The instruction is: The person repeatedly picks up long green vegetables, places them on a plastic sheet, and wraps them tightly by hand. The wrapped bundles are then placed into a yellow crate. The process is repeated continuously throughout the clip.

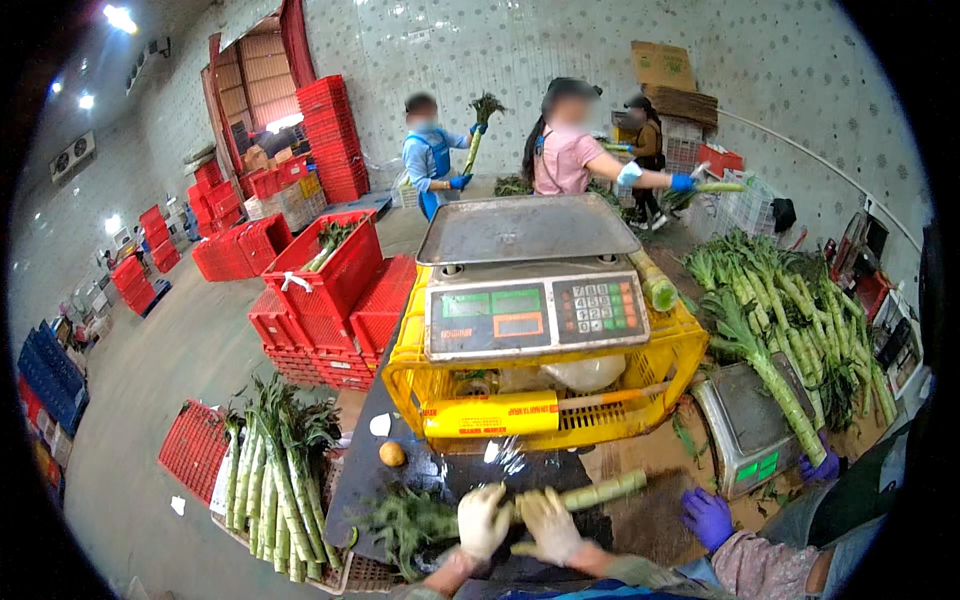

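Note:
A celtuce stalk [604, 491] lies across the dark tabletop, its leafy end to the left and bare stem to the right. My left hand [484, 521], in a pale glove, is closed around the stalk just right of the leaves. My right hand [550, 525], in a yellowish glove, rests over the stalk beside it, fingers bent; whether it grips is not plain. Clear plastic film [508, 456] lies just beyond both hands, below a yellow-wrapped roll [491, 415] in the yellow crate [637, 427]. A digital scale [536, 304] stands on that crate.
At left stands a basket of celtuce stalks [277, 487]. A round yellowish object [391, 454] lies on the tabletop. To the right, a co-worker's purple-gloved hand [706, 517] is near a second scale [750, 405], and another holds a stalk over it. Behind lies a celtuce pile [795, 300].

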`<state>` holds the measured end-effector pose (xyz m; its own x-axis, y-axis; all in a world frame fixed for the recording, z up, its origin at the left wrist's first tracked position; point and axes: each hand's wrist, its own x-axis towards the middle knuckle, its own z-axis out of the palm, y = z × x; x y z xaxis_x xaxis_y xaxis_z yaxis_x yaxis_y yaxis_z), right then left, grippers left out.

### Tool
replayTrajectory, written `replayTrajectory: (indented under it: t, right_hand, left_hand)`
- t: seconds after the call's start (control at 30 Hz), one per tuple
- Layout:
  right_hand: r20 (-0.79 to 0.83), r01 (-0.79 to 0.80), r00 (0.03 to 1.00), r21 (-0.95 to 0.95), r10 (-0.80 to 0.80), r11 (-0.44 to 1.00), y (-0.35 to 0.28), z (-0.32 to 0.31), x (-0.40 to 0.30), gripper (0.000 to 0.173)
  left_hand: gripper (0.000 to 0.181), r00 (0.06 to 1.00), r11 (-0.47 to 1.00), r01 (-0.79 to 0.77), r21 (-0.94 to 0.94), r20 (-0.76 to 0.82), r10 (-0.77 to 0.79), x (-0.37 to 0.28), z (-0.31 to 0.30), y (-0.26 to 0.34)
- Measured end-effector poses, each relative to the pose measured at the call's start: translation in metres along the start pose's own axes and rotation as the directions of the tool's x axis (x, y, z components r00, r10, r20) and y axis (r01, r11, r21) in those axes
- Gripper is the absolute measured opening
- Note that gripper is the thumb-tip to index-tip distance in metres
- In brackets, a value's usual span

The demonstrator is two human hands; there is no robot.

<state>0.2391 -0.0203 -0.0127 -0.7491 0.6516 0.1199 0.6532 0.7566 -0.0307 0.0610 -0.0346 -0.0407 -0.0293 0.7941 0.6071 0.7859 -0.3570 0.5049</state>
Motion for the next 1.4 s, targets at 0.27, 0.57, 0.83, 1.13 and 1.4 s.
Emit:
replayTrajectory:
  t: [0.27, 0.57, 0.83, 1.13, 1.4]
  right_hand:
    - [0.354, -0.210, 0.923, 0.141, 0.149, 0.968, 0.027, 0.015, 0.069, 0.063]
    - [0.563, -0.036, 0.786, 0.457, -0.257, 0.889, -0.083, 0.031, -0.022, 0.054]
    - [0.482, -0.225, 0.874, 0.522, -0.067, 0.823, -0.031, -0.016, 0.007, 0.065]
    - [0.070, 0.048, 0.980, 0.825, -0.186, 0.563, -0.022, -0.068, 0.041, 0.060]
    - [0.069, -0.114, 0.993, 0.466, 0.092, 0.877, -0.019, -0.042, 0.000, 0.076]
  left_hand:
    - [0.023, 0.457, 0.905, -0.080, 0.418, 0.822, -0.339, 0.058, 0.089, -0.080]
    - [0.034, 0.600, 0.849, 0.345, 0.400, 0.602, -0.527, 0.040, 0.070, -0.034]
    - [0.039, 0.462, -0.110, 0.823, -0.558, 0.769, -0.442, -0.047, -0.114, 0.058]
    - [0.076, 0.805, 0.269, 0.468, -0.842, 0.280, -0.524, -0.031, -0.133, 0.059]
    - [0.034, 0.596, 0.289, 0.520, -0.803, 0.099, -0.797, -0.016, -0.120, 0.063]
